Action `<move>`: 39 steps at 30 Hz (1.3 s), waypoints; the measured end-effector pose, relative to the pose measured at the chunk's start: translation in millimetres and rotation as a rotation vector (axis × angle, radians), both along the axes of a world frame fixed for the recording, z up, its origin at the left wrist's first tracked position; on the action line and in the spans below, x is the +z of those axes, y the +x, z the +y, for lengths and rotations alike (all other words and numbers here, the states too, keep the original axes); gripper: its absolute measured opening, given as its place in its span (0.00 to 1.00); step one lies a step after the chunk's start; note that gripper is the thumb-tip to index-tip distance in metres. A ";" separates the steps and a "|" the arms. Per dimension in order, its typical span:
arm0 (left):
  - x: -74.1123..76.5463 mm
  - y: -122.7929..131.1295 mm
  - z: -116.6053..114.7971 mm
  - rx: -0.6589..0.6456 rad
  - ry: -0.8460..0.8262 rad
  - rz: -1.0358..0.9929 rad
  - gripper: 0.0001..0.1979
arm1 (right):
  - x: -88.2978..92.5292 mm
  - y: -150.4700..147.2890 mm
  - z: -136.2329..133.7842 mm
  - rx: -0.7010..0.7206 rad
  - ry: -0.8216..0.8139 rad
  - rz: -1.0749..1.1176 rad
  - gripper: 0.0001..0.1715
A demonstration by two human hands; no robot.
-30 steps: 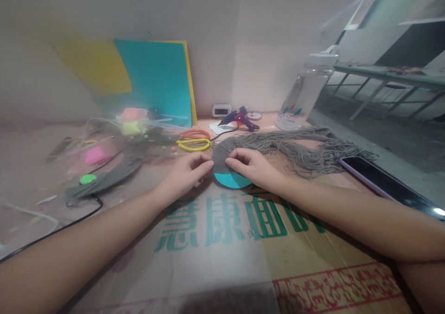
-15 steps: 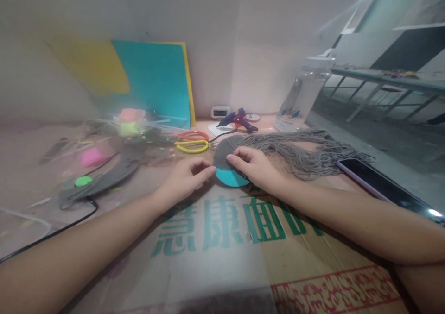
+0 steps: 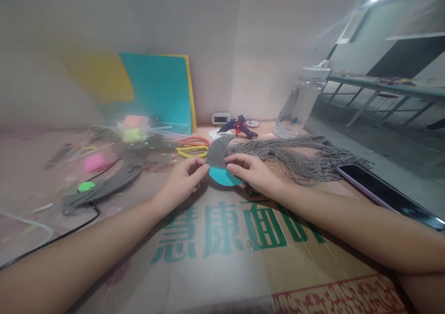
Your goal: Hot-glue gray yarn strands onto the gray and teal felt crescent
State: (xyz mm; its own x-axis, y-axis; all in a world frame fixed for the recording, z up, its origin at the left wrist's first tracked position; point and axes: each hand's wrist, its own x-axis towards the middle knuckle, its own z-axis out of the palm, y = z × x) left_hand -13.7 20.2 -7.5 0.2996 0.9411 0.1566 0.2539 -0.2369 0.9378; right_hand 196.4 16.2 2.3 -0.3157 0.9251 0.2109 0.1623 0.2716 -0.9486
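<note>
A round blue card disc [image 3: 224, 177], its upper part covered by rows of grey yarn [image 3: 218, 152], is held up between my hands over the cardboard. My left hand [image 3: 186, 177] pinches the disc's left edge between thumb and fingers. On the other side, my right hand [image 3: 252, 172] is closed, with thumb and index finger on the grey yarn where it meets the bare blue area. From there, a loose bundle of grey yarn strands [image 3: 309, 154] spreads to the right across the table.
Behind the disc lie a glue gun [image 3: 239, 127] with a red light, scissors [image 3: 193, 147] and a small digital clock [image 3: 220, 118]. A clear bottle [image 3: 299, 103] and a phone [image 3: 385, 193] are on the right. A grey piece with a green dot [image 3: 104, 184] lies left; coloured sheets [image 3: 156, 91] lean behind.
The disc has shifted slightly left and turned between my hands. My right thumb has moved down to the yarn's lower edge. The camera view has tilted up a little.
</note>
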 end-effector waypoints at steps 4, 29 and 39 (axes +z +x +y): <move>-1.3 0.9 1.7 0.004 0.026 -0.022 0.11 | -3.9 0.3 2.0 0.012 -0.061 -0.067 0.12; -3.0 -0.8 0.5 -0.080 0.012 0.060 0.14 | 3.9 -1.2 -5.2 0.036 0.033 -0.219 0.16; 0.6 -1.1 2.5 -0.124 -0.016 0.044 0.17 | -2.0 1.0 -2.3 0.006 0.258 -0.367 0.11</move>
